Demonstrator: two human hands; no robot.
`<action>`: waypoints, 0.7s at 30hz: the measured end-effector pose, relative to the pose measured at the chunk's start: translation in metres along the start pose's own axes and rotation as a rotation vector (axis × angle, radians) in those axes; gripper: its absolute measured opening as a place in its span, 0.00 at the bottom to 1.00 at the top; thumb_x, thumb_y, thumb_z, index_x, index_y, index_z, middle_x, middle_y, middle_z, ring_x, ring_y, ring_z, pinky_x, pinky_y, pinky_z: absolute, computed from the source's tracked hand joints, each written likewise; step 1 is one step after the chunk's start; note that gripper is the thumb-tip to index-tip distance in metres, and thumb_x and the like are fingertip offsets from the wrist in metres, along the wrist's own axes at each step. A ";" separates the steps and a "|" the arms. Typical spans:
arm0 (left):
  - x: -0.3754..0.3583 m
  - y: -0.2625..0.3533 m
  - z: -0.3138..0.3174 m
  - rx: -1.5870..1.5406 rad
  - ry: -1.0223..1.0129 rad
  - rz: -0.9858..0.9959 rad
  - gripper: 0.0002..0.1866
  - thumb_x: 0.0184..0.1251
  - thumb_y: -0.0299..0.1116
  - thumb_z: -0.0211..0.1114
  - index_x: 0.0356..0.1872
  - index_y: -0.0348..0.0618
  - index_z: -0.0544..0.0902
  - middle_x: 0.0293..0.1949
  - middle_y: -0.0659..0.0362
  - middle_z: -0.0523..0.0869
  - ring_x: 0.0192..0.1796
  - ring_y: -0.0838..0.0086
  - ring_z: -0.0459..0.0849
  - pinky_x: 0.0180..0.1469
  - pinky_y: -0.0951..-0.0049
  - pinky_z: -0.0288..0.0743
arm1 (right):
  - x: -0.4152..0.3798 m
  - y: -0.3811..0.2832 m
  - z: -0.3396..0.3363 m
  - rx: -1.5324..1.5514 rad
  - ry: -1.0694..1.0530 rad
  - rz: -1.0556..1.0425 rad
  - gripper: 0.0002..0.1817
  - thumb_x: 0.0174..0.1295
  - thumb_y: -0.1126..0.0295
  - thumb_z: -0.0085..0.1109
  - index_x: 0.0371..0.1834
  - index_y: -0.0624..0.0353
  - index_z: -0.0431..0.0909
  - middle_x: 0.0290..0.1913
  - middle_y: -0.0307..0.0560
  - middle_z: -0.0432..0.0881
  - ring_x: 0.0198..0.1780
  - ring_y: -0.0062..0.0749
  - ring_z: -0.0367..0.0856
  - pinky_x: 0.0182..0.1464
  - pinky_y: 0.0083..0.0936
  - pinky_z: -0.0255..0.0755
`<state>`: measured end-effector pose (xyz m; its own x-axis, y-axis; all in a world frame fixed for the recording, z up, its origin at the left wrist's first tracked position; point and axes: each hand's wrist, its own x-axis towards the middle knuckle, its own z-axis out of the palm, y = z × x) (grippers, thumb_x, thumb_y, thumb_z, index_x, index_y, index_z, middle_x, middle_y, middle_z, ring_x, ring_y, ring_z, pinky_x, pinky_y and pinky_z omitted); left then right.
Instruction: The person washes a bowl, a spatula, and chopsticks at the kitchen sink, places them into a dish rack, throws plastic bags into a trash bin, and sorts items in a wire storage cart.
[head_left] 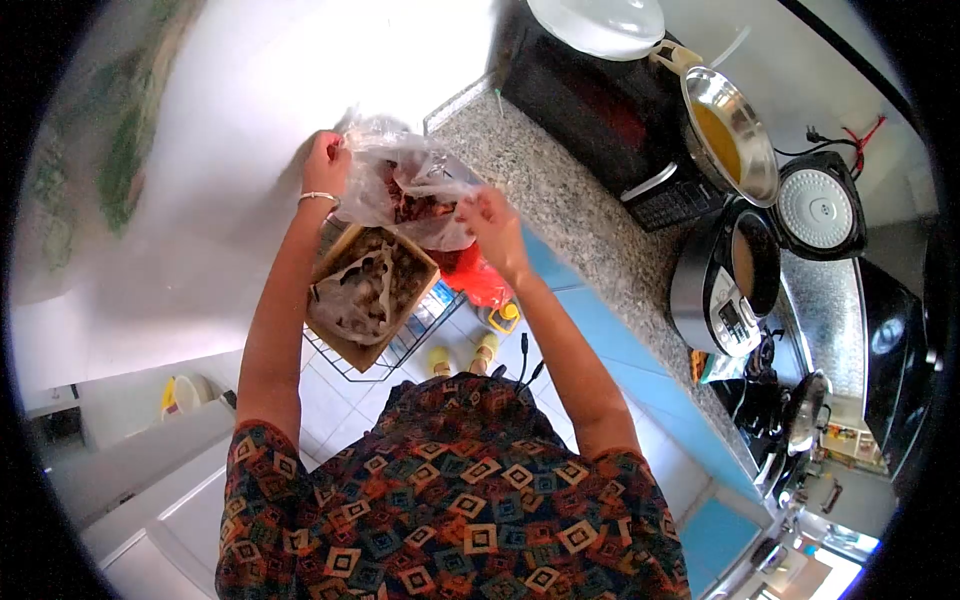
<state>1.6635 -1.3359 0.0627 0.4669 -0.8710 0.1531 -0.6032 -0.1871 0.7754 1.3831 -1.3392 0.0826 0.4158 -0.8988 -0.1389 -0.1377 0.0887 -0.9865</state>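
Two bare hands, one translucent, whitish plastic bag stretched between them. Count of the rest: one open brown cardboard box, one black wire rack, one bright red plastic bag, one pair of yellow slippers on the floor, one black microwave oven, one shiny steel bowl with yellow contents, one silver-and-black cooker, lid up.

Left hand: fingers curled in, pinching the translucent bag's far-left edge; bracelet on wrist. Right hand: thumb and fingers nearly together, gripping the opposite edge.

Translucent bag sits in front of the body, above and just past the cardboard box, near the corner of the speckled granite tabletop. Crumpled, thin, edges spread apart; dark reddish-brown pieces show in its middle, exact kind unclear. Cardboard box rests at the wire rack, holding greyish-brown lumps and crumpled clear plastic. Red bag lies just beyond the right forearm's inner side, beside the rack.
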 end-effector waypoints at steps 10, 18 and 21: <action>0.008 0.158 -0.036 -0.491 -0.310 0.144 0.14 0.56 0.30 0.57 0.43 0.37 0.73 0.33 0.62 0.76 0.32 0.81 0.75 0.35 0.81 0.69 | 0.035 -0.134 -0.002 -0.072 -0.185 -0.351 0.17 0.50 0.66 0.59 0.40 0.62 0.69 0.41 0.55 0.75 0.40 0.44 0.77 0.39 0.32 0.71; -0.003 0.223 -0.036 -0.355 -0.537 0.412 0.18 0.61 0.34 0.54 0.52 0.41 0.71 0.48 0.61 0.76 0.49 0.78 0.73 0.52 0.79 0.65 | 0.035 -0.153 -0.042 -0.461 0.119 -0.519 0.14 0.46 0.69 0.57 0.31 0.61 0.65 0.30 0.57 0.76 0.33 0.53 0.76 0.36 0.36 0.70; -0.016 0.220 -0.029 -0.458 -0.454 0.475 0.20 0.64 0.34 0.50 0.56 0.40 0.65 0.54 0.56 0.71 0.53 0.71 0.73 0.53 0.74 0.67 | 0.036 -0.150 -0.079 -0.511 0.145 -0.422 0.13 0.46 0.70 0.56 0.32 0.61 0.64 0.27 0.54 0.75 0.29 0.45 0.75 0.34 0.32 0.69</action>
<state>1.5428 -1.3500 0.2486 -0.1416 -0.9290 0.3419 -0.3000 0.3694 0.8795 1.3474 -1.4191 0.2320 0.4070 -0.8635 0.2978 -0.4123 -0.4646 -0.7837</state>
